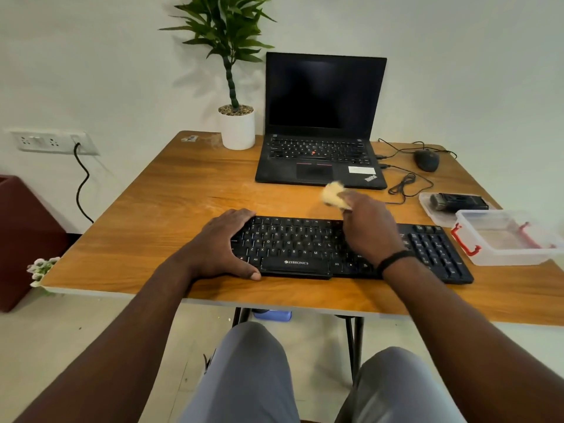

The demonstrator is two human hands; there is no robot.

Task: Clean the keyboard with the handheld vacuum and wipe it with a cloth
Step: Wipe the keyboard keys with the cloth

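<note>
The keyboard (351,251) lies mid-frame on the wooden table (183,190), long axis running left-right across the pic, near edge close to the table's front. Left hand (225,242) is laid flat over the keyboard's left end, fingers spread, thumb hooked at the front edge; it's bracing, not gripping anything. Right hand (369,227) is above the centre-right keys, fingers pinched around a small yellowish cloth (334,195); the cloth is blurred and sits just past the keyboard's far edge, toward the laptop (320,123) in the upper middle. So the keys lie below and toward the bottom of the frame from the cloth: judging by this, the next wipe has to pull back toward the person, then along the long axis, w/ the right hand the nearer one for the number pad at the right end. The vacuum (457,203) looks to be the dark thing resting in a clear lid at mid-right, well apart from both hands, beside a clear box (512,242) w/ red clips; so prob. the wiping stage. Hard to tell: whether the cloth touches the table or hangs above it, cloth's real shape (motion blur), and the keys under the right hand and wrist are hidden. Mouse (426,160) and cables sit upper right.
</note>
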